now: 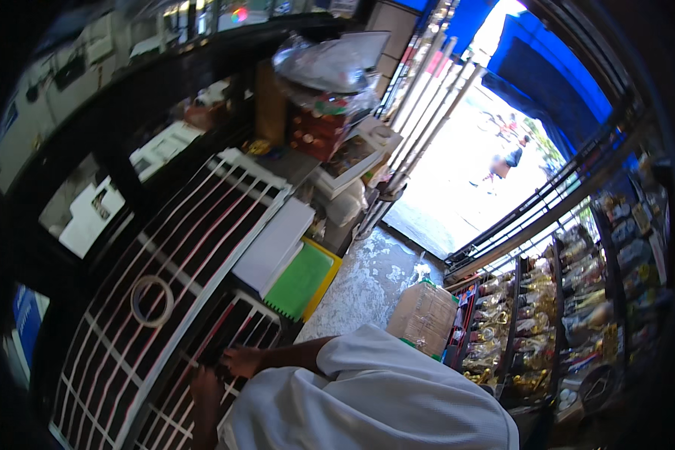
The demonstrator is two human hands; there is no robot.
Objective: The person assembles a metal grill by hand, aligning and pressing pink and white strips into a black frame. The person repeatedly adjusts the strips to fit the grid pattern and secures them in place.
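My left hand (205, 387) and my right hand (241, 361) are close together at the lower left, over a dark panel with white bars and thin red strips (241, 319). The fingers of both look bent inward, and shadow hides whatever lies between them. Beside this panel stands a larger white-barred panel (139, 240), also with red strips along its bars. A roll of tape (152, 323) lies flat on the larger panel, up and left of my hands.
A green spiral notebook (300, 279) and white sheets (274, 244) lie beyond my hands. Plastic-wrapped goods (322, 67) sit on a red box (316, 133). A taped carton (424, 316) stands on the floor, near racks of packaged items (532, 315). A doorway opens onto a bright street.
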